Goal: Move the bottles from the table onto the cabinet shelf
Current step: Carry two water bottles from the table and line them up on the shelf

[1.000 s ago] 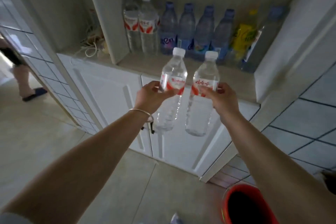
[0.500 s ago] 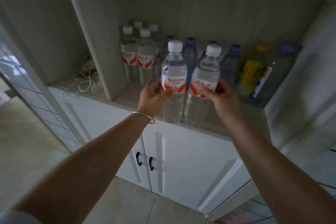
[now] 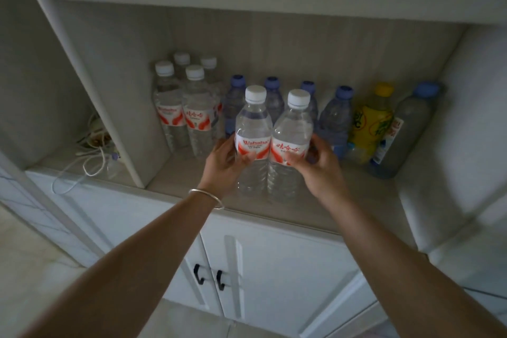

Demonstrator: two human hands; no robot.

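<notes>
Behind the two clear bottles (image 3: 270, 143), blue-capped bottles (image 3: 333, 115) crowd the cabinet shelf (image 3: 356, 200). Left hand (image 3: 225, 163) and right hand (image 3: 318, 164) each grip one. White-capped bottles (image 3: 181, 112) stand left.

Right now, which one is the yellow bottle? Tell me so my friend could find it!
Look into the open cabinet shelf above the white doors, where bottles stand in a row along the back. Go toward the right end, past the blue-capped bottles. The yellow bottle stands second from the right, the only one with a yellow cap and a bright yellow label; its neighbours are clear or grey with blue caps.
</notes>
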